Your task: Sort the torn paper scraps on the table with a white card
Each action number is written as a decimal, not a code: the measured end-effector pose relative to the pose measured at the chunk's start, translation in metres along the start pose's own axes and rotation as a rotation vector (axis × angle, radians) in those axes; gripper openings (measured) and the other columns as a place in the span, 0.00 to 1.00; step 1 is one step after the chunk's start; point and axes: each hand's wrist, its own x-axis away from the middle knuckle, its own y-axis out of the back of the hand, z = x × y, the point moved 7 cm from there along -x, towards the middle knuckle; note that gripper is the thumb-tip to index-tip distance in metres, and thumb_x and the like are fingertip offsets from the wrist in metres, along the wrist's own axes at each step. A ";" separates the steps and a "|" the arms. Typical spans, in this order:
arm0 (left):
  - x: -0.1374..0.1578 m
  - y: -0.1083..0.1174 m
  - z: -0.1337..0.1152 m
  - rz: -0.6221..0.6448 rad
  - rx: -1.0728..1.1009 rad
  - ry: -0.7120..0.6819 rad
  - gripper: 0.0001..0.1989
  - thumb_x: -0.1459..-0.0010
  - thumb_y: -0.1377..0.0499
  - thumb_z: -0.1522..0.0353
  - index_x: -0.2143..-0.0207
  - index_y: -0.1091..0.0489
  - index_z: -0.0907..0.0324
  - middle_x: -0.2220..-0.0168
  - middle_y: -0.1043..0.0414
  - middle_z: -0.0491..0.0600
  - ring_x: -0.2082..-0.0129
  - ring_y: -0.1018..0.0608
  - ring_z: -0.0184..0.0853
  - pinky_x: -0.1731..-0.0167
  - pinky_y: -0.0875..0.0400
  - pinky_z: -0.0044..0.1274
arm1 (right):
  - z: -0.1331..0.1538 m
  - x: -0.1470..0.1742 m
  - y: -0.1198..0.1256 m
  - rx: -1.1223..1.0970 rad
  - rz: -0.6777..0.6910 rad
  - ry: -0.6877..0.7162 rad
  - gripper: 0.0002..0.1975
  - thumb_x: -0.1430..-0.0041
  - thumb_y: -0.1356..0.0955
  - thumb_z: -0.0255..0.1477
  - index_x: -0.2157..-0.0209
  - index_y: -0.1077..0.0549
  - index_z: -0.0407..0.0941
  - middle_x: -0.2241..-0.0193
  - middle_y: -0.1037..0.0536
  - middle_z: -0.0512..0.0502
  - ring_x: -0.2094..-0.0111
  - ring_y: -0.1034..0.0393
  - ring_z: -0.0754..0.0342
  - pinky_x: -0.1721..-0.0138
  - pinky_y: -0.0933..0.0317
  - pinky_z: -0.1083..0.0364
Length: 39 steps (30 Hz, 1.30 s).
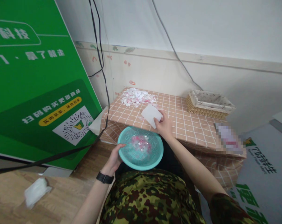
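Note:
My left hand (pixel 114 158) grips the left rim of a round turquoise plastic basin with a mesh-like pattern (pixel 156 155), held at the table's front edge above my lap. Pink and white bits of paper (pixel 141 144) lie in its bottom. Between the thumb and fingers of my right hand (pixel 163 125) is a white square card (pixel 151 115), over the front edge of the table just beyond the basin. A heap of white and pink paper scraps (pixel 136 97) is spread on the checked tablecloth (pixel 175 107), behind the card.
A cloth-lined wicker basket (pixel 206 109) stands at the table's back right. At the right end lies a pixelated flat item (pixel 228 138). Black cables (pixel 104 81) hang at left before a green sign (pixel 38 77). A white packet (pixel 35 191) is on the floor.

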 end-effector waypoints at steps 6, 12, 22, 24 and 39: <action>0.002 -0.003 0.000 -0.005 0.008 0.025 0.11 0.48 0.39 0.70 0.62 0.24 0.66 0.68 0.17 0.56 0.68 0.17 0.44 0.63 0.23 0.32 | 0.010 0.005 -0.015 0.022 0.030 0.002 0.26 0.41 0.36 0.35 0.42 0.37 0.46 0.59 0.22 0.39 0.68 0.27 0.46 0.63 0.34 0.47; 0.004 -0.004 0.000 -0.013 0.037 0.027 0.14 0.48 0.39 0.71 0.58 0.25 0.66 0.67 0.17 0.56 0.66 0.17 0.45 0.60 0.23 0.33 | 0.007 -0.005 -0.036 -0.044 0.072 0.029 0.28 0.40 0.37 0.34 0.38 0.41 0.46 0.56 0.23 0.38 0.68 0.28 0.47 0.61 0.33 0.45; -0.001 0.000 0.001 0.000 0.007 0.002 0.11 0.48 0.38 0.70 0.61 0.24 0.65 0.69 0.18 0.54 0.69 0.17 0.43 0.65 0.24 0.29 | 0.017 -0.007 -0.043 0.040 0.102 0.034 0.30 0.39 0.38 0.34 0.37 0.43 0.44 0.54 0.24 0.34 0.65 0.27 0.44 0.61 0.34 0.45; -0.001 0.001 0.002 -0.015 0.011 0.011 0.11 0.48 0.38 0.70 0.61 0.24 0.64 0.69 0.18 0.54 0.69 0.18 0.42 0.66 0.24 0.29 | 0.018 -0.006 -0.043 0.079 0.115 0.030 0.30 0.39 0.38 0.34 0.36 0.43 0.43 0.56 0.23 0.33 0.65 0.27 0.42 0.62 0.34 0.44; 0.004 0.008 -0.011 -0.061 0.052 0.004 0.15 0.49 0.39 0.71 0.58 0.24 0.65 0.70 0.18 0.55 0.68 0.17 0.45 0.64 0.23 0.32 | 0.021 0.001 -0.021 0.203 0.073 0.139 0.22 0.36 0.39 0.36 0.43 0.32 0.47 0.63 0.20 0.40 0.67 0.27 0.45 0.65 0.37 0.50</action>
